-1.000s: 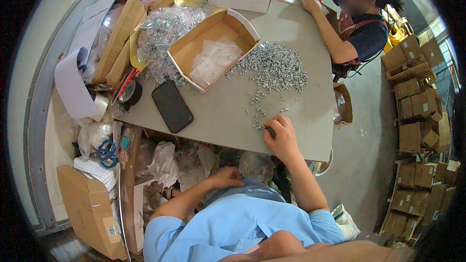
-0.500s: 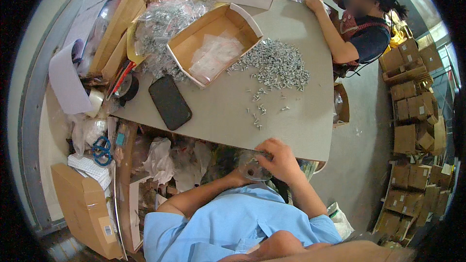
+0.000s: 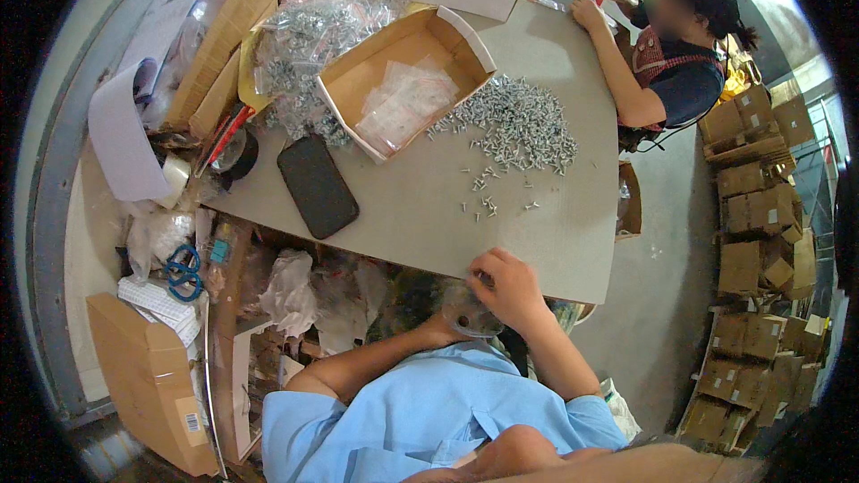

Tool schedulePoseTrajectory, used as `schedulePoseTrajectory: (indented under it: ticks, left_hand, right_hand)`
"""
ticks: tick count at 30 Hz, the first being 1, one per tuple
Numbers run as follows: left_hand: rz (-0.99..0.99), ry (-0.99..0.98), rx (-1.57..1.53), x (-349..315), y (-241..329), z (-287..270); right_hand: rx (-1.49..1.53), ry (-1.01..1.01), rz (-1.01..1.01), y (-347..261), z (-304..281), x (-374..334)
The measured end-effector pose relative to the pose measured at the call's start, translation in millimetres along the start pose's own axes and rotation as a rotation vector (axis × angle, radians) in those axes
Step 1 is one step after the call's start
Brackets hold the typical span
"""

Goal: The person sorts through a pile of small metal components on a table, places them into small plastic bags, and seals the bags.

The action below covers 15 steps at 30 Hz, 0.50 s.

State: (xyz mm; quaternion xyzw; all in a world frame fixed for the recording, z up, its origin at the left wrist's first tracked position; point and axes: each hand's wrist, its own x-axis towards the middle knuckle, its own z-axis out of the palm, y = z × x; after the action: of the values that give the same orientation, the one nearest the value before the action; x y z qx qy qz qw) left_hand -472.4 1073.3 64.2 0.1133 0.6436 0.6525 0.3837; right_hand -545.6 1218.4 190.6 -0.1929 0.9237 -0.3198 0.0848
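Observation:
A clear round dish-like piece (image 3: 472, 315) is held low in front of me, just off the table's near edge. My left hand (image 3: 436, 331) grips its left side, with most of the fingers hidden. Over its far right part is my right hand (image 3: 508, 291), palm down with fingers curled inward; whatever they may hold is hidden. Beyond the right hand, several loose small screws (image 3: 479, 184) lie apart from a large heap of silvery screws (image 3: 523, 125). An open cardboard box (image 3: 420, 45) beside the heap holds small clear plastic bags (image 3: 407, 103).
A black phone (image 3: 318, 186) lies on the grey table (image 3: 403, 224), near filled clear bags (image 3: 313, 45). Tape and blue-handled scissors (image 3: 184, 273) are at the left. Another person (image 3: 676, 80) works at the far right side. Stacked cartons (image 3: 752, 215) line the right.
The whole view has shifted slightly. My right hand's fingers are more curled, and more of the clear round piece shows beneath them. The left hand keeps its grip.

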Motion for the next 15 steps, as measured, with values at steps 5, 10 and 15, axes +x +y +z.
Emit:
schedulePoseTrajectory:
  ticks: [5,10,15]
  left_hand:
    - [0.106,0.022,0.113,5,-17,1]
    - [0.032,0.045,0.271,9,-38,0]
    - [0.13,0.091,0.286,7,-37,2]
  right_hand:
    - [0.084,0.142,0.095,13,-10,17]
    - [-0.062,0.411,-0.041,22,-7,55]
    - [-0.118,0.334,0.063,28,-6,51]
